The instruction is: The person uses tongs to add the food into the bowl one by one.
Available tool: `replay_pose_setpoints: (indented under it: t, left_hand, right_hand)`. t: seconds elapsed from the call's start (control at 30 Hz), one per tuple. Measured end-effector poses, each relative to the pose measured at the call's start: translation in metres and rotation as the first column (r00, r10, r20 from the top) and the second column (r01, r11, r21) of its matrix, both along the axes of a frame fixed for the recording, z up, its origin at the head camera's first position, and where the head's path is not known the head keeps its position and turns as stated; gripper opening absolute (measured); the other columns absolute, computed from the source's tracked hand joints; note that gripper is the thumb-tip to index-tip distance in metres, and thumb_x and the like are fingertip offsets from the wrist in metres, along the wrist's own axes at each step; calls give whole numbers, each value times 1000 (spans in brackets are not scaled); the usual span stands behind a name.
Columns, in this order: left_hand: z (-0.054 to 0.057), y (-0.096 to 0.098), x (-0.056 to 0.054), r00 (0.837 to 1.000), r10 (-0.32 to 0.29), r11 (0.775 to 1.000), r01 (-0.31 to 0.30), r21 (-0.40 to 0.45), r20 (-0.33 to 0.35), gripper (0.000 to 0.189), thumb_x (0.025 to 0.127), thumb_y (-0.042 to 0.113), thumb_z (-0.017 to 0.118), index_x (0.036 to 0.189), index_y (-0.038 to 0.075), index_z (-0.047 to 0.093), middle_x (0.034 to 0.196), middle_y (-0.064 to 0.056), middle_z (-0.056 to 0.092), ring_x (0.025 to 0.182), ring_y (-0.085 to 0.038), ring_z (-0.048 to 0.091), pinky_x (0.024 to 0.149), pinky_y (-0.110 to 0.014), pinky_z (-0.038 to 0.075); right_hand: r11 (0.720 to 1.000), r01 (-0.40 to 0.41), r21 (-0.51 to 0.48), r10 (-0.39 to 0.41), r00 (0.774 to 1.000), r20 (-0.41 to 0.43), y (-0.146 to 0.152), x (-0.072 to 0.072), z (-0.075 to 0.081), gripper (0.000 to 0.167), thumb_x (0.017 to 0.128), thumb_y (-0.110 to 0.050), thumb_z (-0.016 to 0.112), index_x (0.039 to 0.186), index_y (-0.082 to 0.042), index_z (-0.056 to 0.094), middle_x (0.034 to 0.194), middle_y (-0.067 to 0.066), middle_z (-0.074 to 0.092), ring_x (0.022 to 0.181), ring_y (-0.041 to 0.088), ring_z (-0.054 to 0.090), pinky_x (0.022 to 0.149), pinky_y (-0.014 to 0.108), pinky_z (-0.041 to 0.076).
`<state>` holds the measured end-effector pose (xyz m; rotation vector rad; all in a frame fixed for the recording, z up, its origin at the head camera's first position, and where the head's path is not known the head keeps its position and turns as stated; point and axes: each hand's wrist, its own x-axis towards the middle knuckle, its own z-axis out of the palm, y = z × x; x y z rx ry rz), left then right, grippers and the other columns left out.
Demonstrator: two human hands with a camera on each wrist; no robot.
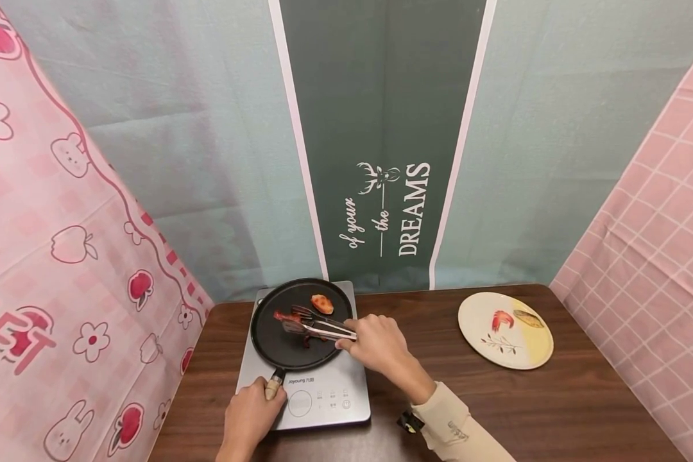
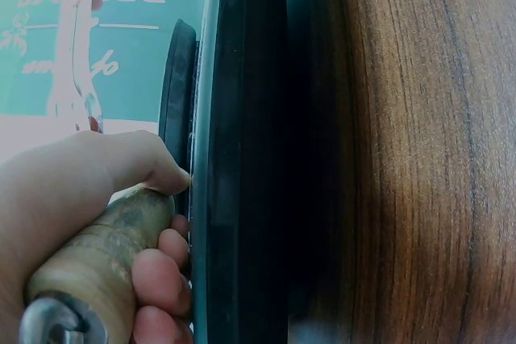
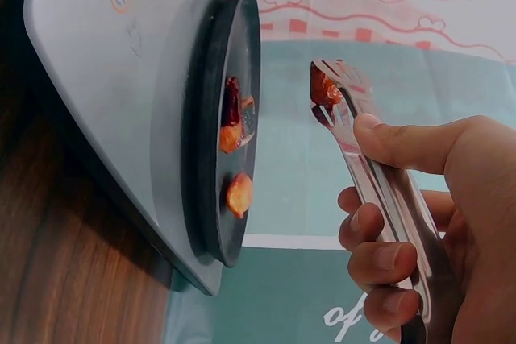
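A black round pan (image 1: 283,350) sits on a grey induction cooker (image 1: 329,398). My left hand (image 1: 248,414) grips the pan's wooden handle (image 2: 101,259) at the near rim. My right hand (image 1: 375,346) holds metal tongs (image 1: 323,328) over the pan. The tongs' tips pinch a red piece of food (image 3: 322,86), lifted a little off the pan surface. An orange piece (image 1: 322,303) lies at the pan's far side, and a dark red piece (image 3: 232,114) lies near the middle. In the right wrist view my fingers (image 3: 379,259) curl round the tongs (image 3: 379,175).
The cooker stands on a dark wooden table (image 1: 496,410). A pale round plate (image 1: 525,356) with a red and a brownish item lies to the right. Patterned cloth walls close in on the left, back and right.
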<state>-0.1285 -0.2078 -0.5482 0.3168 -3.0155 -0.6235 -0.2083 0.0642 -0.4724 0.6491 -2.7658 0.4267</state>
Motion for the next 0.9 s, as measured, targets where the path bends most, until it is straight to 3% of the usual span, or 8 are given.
replay_pose_setpoints:
  t: [0.3,0.9]
  left_hand:
    - [-2,0,-2,1000,3,1000,-3,-3,23,33,85,37,71,85,4,67,67,-11,62,63,-34,65,58,-52,48]
    - [0,-1,-2,999,5,1000,-5,-2,46,32,85,38,70,84,6,66,66,-9,61,62,-31,63,57,-51,47]
  right_hand:
    - [1000,-24,17,24,1000,2,-6,2,-8,31,87,-50,81,102,-22,82,62,-4,63,56,14,54,50,34,38]
    - [999,-18,47,18,1000,-2,-9,2,-23,35,87,-51,80,109,-24,83,77,2,77,63,21,68,51,37,45]
